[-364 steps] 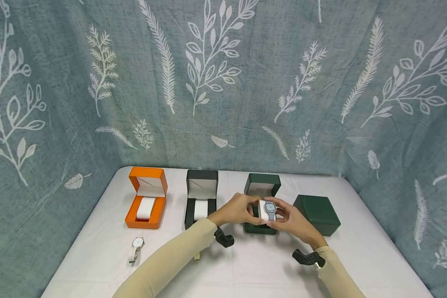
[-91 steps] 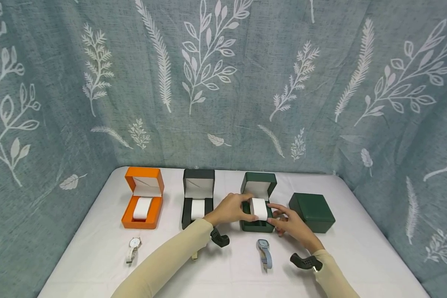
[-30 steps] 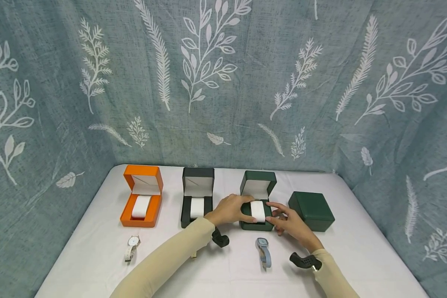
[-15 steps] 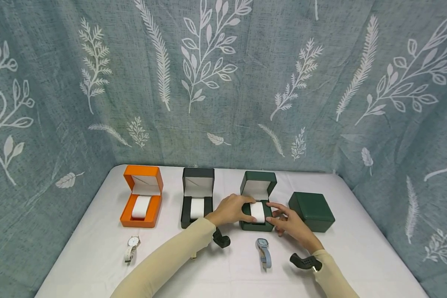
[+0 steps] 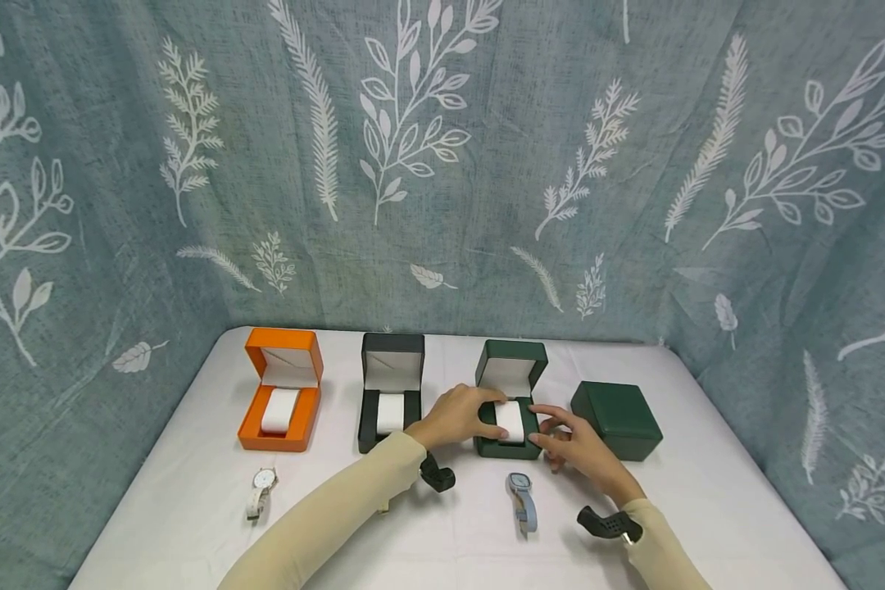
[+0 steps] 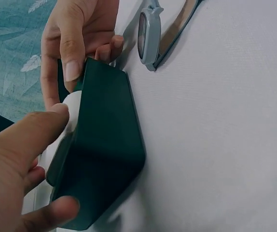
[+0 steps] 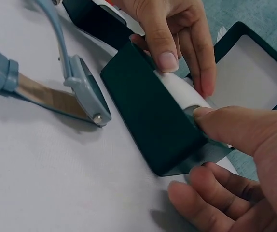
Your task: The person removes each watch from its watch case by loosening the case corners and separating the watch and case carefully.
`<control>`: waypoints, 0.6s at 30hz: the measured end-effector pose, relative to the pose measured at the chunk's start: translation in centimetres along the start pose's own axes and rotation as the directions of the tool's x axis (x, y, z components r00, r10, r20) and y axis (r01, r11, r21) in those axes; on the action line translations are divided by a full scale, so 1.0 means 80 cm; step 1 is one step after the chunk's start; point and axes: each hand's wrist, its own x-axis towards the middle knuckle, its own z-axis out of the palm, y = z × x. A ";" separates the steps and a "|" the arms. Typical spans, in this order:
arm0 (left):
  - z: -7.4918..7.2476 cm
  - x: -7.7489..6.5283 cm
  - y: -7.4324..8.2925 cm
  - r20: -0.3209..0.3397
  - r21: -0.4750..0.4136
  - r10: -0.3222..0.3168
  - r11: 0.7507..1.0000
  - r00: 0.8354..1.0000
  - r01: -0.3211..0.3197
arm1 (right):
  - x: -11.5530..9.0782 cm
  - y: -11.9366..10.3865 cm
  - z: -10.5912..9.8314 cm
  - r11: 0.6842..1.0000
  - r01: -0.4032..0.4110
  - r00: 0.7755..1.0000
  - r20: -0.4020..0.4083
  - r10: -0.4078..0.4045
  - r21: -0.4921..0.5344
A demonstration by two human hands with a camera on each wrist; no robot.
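Note:
The white watch cushion (image 5: pixel 511 420) sits in the base of the open green watch box (image 5: pixel 512 351), its lid raised behind. My left hand (image 5: pixel 457 414) holds the cushion by its left end, thumb in front and index finger behind. At the box's right side, my right hand (image 5: pixel 578 451) has thumb and index spread beside the cushion's other end. In the right wrist view its thumb (image 7: pixel 240 124) overlaps that end, and its other fingers are loosely bent outside the box. The light-blue watch (image 5: pixel 522 500) lies on the table in front.
A closed green box (image 5: pixel 618 418) stands to the right. An open black watch box (image 5: pixel 393 360) and an open orange one (image 5: pixel 282 418) stand left, each holding a white cushion. A white-strapped watch (image 5: pixel 262 490) lies near the orange box; another strap end shows beside my left sleeve (image 5: pixel 332 508).
The blue watch came off the cushion and now lies on the table. The cushion went down into the green box. Lately my right fingertips shifted slightly right, away from the cushion.

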 end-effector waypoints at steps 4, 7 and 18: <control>0.000 0.001 0.003 -0.020 -0.026 0.019 0.999 1.000 -0.019 | -0.011 -0.007 -0.003 1.000 0.002 1.000 0.009 -0.002 0.024; -0.001 0.001 0.009 -0.045 -0.049 0.039 0.998 0.998 -0.041 | -0.019 -0.012 -0.009 1.000 0.015 1.000 0.006 -0.016 0.015; 0.002 0.005 0.037 -0.106 -0.098 0.122 0.986 0.987 -0.132 | -0.051 -0.036 -0.036 0.994 0.101 0.995 -0.017 -0.102 -0.050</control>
